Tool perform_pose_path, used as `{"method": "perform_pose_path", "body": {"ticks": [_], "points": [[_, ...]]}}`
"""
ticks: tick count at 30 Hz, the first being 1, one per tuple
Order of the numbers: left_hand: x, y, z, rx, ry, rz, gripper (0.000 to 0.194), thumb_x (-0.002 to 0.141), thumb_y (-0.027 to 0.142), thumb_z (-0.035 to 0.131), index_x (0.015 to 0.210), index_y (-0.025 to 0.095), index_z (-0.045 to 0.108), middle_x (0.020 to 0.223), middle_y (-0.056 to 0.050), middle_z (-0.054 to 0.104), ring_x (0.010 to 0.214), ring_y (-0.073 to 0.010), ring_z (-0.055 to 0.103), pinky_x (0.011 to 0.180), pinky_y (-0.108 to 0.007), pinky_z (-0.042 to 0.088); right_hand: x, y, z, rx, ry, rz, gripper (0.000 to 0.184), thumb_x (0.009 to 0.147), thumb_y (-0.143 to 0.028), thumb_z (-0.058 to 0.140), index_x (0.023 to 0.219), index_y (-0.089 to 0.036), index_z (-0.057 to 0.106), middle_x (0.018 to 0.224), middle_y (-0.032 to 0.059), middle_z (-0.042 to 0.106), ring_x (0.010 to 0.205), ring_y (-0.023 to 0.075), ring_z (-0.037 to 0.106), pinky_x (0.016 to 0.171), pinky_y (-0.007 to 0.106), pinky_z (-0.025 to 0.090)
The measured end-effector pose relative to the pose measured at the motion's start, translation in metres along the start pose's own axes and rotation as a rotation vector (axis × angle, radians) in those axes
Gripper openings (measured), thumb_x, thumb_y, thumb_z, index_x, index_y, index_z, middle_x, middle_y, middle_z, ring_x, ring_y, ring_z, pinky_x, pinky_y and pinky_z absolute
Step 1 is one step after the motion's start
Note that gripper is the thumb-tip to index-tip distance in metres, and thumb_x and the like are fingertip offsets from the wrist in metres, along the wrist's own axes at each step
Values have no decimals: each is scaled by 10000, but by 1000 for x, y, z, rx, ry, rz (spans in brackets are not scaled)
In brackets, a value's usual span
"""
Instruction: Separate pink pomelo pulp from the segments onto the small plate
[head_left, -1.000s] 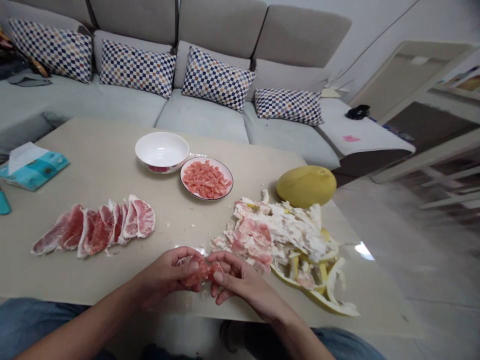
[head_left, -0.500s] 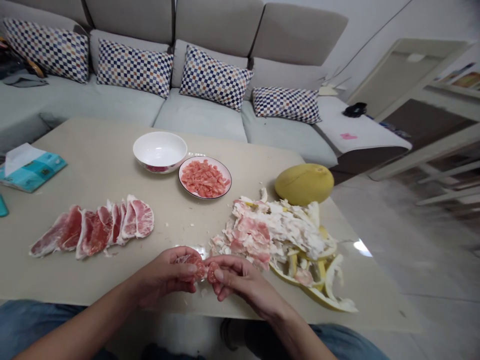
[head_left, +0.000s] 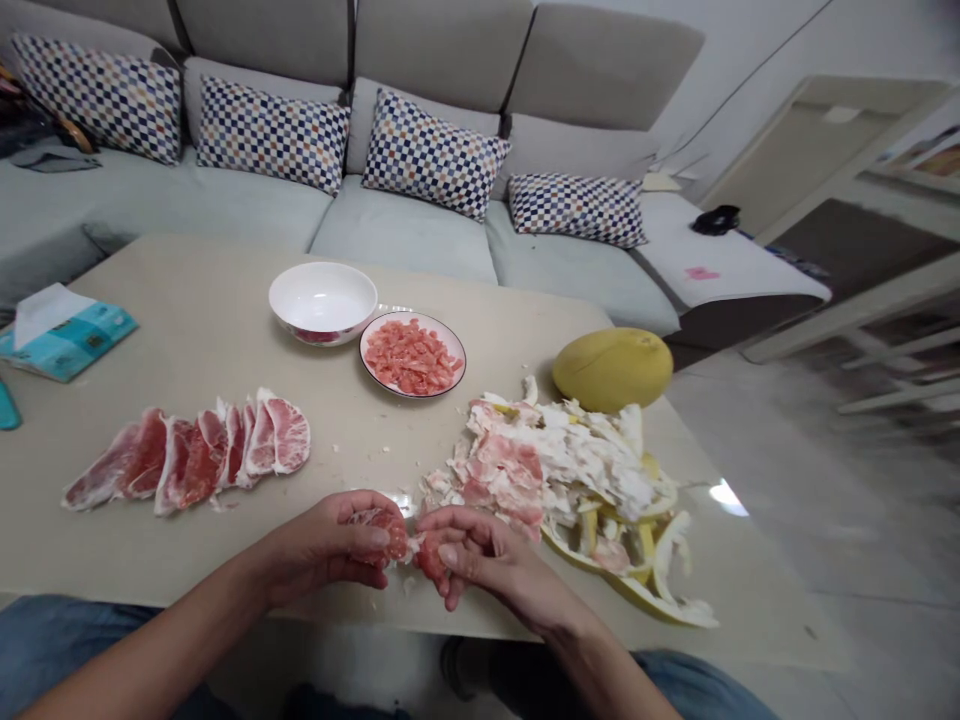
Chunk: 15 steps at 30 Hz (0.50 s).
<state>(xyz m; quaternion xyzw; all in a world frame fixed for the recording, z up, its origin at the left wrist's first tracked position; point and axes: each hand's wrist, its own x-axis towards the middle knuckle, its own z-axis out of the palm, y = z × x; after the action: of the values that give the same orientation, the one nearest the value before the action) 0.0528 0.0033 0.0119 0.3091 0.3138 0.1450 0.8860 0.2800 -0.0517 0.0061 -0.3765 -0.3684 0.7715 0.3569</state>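
Note:
Over the table's near edge, my left hand (head_left: 337,545) is closed around a pink pomelo segment (head_left: 393,538) with whitish membrane on it. Close beside it, my right hand (head_left: 476,555) pinches a piece of pomelo flesh (head_left: 430,558) between thumb and fingers. A pale shred of membrane shows between the two. To the left lies a row of pomelo segments (head_left: 199,455), still in their skins. Beyond my hands, a dark-rimmed plate (head_left: 459,352) carries small pieces of pink flesh. Right of my right hand spreads a heap of peel and membrane (head_left: 570,470).
A white bowl (head_left: 322,300) stands behind the plate. One whole yellow pomelo (head_left: 613,370) rests at the table's right side, touching the peel heap. At the left is a blue tissue pack (head_left: 75,340). A sofa (head_left: 405,240) with checked cushions runs along the far side.
My right hand has drawn slightly to the right with its piece of flesh, and the gap from the segment in my left hand has widened. The left hand stays nearly in place.

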Motion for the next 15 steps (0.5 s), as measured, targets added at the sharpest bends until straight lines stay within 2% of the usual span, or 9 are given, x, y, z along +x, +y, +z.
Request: {"method": "perform_pose_path", "body": {"ticks": [5, 11, 15], "points": [[-4, 7, -1, 59, -12, -6, 266, 771, 224, 728, 1011, 155, 636, 880, -20, 625, 740, -99, 562, 710, -246, 500, -1, -4, -3, -20, -45, 15, 295, 807, -335, 720, 999, -114, 684, 755, 43, 636, 611, 92, 591, 530, 200, 542], [-7, 11, -2, 94, -4, -16, 294, 759, 224, 735, 1027, 165, 628, 872, -17, 639, 748, -108, 573, 709, -256, 503, -2, -3, -5, 55, -69, 83, 230, 819, -295, 695, 933, -96, 689, 763, 68, 663, 536, 73, 579, 465, 164, 519], [-8, 11, -1, 131, -3, -25, 306, 734, 239, 756, 1004, 164, 634, 866, -21, 647, 742, -115, 573, 701, -264, 505, -3, -3, -7, 122, -88, 138, 271, 800, -291, 709, 988, -105, 649, 753, 69, 672, 516, 73, 568, 425, 150, 505]]}}
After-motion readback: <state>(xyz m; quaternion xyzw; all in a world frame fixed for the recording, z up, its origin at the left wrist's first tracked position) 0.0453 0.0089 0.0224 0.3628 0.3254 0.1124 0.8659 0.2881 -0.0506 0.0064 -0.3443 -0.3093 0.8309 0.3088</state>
